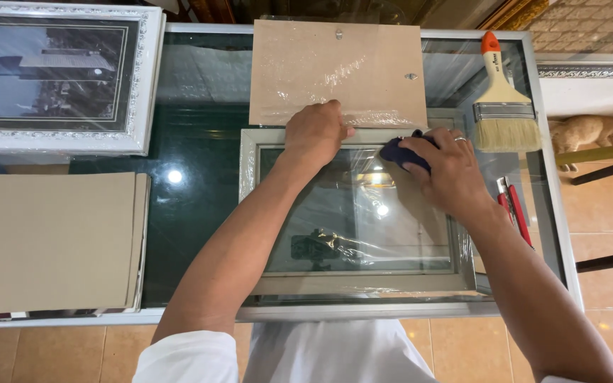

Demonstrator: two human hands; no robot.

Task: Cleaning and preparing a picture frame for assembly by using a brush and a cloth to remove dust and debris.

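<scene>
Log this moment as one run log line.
left hand: flat on top edge of plastic-wrapped grey picture frame | right hand: presses dark blue cloth on frame glass | nearby: cream-bristle paintbrush, glass-top table

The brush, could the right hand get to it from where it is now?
Probably yes. The brush lies just beyond the right hand on the glass table, nothing between them; but that hand holds a dark cloth.
</scene>
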